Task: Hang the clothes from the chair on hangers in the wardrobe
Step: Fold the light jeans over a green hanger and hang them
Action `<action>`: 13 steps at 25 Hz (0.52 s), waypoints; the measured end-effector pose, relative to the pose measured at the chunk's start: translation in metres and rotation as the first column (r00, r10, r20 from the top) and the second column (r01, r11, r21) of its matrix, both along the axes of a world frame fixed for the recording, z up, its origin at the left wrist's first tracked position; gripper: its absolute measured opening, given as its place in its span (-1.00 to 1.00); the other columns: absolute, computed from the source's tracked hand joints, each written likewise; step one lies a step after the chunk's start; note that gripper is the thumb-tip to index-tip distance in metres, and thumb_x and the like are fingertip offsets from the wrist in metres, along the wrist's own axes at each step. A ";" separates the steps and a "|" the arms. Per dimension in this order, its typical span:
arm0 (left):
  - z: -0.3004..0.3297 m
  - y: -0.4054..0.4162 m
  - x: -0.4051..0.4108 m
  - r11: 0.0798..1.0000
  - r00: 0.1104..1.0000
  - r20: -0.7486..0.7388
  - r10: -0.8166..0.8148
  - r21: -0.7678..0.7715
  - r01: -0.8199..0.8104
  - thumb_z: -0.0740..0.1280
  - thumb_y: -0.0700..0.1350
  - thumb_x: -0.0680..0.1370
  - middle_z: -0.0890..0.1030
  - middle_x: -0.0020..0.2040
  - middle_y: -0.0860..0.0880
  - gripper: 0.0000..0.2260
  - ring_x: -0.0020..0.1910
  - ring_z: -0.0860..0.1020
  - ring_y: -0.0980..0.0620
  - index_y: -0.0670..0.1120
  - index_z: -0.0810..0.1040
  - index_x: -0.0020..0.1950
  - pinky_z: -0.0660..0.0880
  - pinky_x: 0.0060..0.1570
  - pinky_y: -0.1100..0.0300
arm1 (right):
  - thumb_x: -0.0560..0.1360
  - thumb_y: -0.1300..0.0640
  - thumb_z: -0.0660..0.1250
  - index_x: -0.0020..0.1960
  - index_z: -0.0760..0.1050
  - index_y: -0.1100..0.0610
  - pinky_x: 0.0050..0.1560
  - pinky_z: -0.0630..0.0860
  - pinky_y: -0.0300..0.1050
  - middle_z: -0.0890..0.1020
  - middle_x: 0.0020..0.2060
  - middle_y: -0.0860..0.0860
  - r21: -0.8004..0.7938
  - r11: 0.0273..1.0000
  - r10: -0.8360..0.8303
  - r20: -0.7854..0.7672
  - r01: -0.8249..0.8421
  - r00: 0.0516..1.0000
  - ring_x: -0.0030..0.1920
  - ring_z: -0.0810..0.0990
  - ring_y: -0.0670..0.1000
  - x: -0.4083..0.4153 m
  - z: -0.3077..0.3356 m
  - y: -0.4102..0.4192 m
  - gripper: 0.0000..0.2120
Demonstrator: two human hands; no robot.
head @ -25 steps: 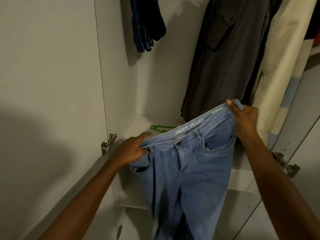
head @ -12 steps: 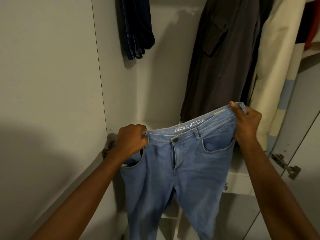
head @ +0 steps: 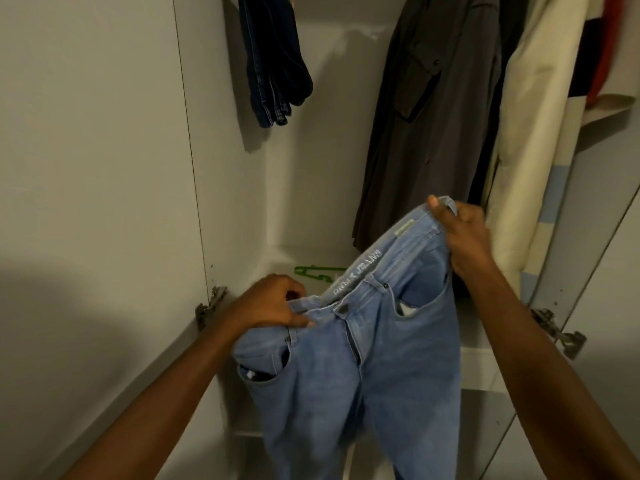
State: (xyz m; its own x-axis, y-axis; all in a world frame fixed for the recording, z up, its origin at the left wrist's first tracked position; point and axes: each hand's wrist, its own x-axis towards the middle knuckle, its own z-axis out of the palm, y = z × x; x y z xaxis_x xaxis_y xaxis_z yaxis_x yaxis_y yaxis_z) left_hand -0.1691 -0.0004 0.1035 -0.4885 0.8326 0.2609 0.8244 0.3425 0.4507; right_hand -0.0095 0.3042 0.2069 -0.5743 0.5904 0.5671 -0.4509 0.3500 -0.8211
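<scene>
I hold a pair of light blue jeans [head: 388, 368] up in front of the open wardrobe, front side facing me, legs hanging down out of view. My left hand [head: 273, 303] grips the waistband at its left end, low. My right hand [head: 460, 230] grips the right end of the waistband, higher, so the waistband slants up to the right. A green hanger [head: 317, 273] lies on the wardrobe shelf [head: 481, 372] behind the jeans, partly hidden by them.
Dark blue jeans [head: 273, 60] hang at the top left of the wardrobe. A dark grey shirt [head: 433, 119] and a cream garment [head: 530, 140] hang to the right. The white left door [head: 93, 168] stands open, with hinges [head: 207, 306] on both sides.
My left hand has dropped lower with its end of the waistband, tilting the jeans. The green hanger on the shelf is in sight again behind them.
</scene>
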 end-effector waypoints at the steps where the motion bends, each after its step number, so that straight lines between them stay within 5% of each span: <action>1: -0.007 0.010 0.011 0.998 0.985 0.156 -0.068 0.030 0.064 0.63 0.27 0.26 0.68 -0.03 0.19 -0.51 -0.04 0.62 0.25 0.13 0.63 0.08 0.58 0.00 0.20 | 0.56 0.09 0.45 -0.30 0.49 0.11 -0.28 0.54 -0.20 0.59 -0.39 -0.03 0.031 0.998 0.057 -0.017 -0.056 0.998 -0.36 0.58 -0.07 -0.004 0.004 -0.009 -0.71; 3: -0.032 0.036 0.038 0.992 0.977 0.178 -0.117 0.064 0.107 0.63 0.31 0.24 0.68 0.10 0.20 -0.35 0.10 0.63 0.25 0.10 0.58 0.24 0.57 0.09 0.24 | 0.56 0.15 0.44 -0.33 0.50 0.07 -0.28 0.52 -0.19 0.58 -0.41 -0.04 0.094 0.990 0.107 -0.007 -0.106 0.994 -0.37 0.55 -0.06 -0.012 0.012 -0.026 -0.70; 7: -0.059 0.077 0.033 0.991 0.990 0.140 0.033 0.121 -0.050 0.48 0.23 0.47 0.62 -0.22 0.04 -0.68 -0.15 0.65 -0.01 -0.01 0.57 -0.13 0.49 -0.18 0.12 | 0.56 0.15 0.45 -0.28 0.57 0.12 -0.24 0.55 -0.16 0.63 -0.35 0.04 0.207 0.968 0.133 0.066 -0.144 0.989 -0.32 0.59 -0.01 -0.014 0.020 -0.033 -0.76; 10: -0.036 0.074 0.024 0.999 0.995 0.094 0.021 -0.033 -0.018 0.38 0.11 0.60 0.56 -0.28 -0.04 -0.68 -0.27 0.58 -0.02 -0.11 0.50 -0.18 0.53 -0.18 0.06 | 0.57 0.14 0.45 -0.26 0.55 0.18 -0.28 0.51 -0.21 0.59 -0.38 0.01 0.238 0.970 0.051 0.020 -0.055 0.998 -0.35 0.56 -0.08 0.001 0.020 -0.023 -0.75; 13: -0.002 0.070 0.020 0.974 0.994 -0.105 0.017 -0.223 -0.040 0.24 0.13 0.67 0.51 -0.27 -0.01 -0.66 -0.31 0.49 0.06 -0.11 0.50 -0.12 0.45 -0.23 0.12 | 0.56 0.07 0.45 -0.15 0.62 0.20 -0.24 0.55 -0.20 0.61 -0.32 0.08 0.285 0.956 -0.073 0.011 0.067 0.997 -0.30 0.59 -0.07 0.018 0.015 -0.005 -0.79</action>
State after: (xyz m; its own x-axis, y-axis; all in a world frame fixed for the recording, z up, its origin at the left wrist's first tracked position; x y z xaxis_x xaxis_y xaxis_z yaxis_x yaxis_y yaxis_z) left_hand -0.1491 0.0693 0.1016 -0.4934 0.8617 0.1184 0.8504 0.4494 0.2735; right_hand 0.0086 0.2989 0.2223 -0.5511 0.4454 0.7057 -0.4007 0.6006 -0.6919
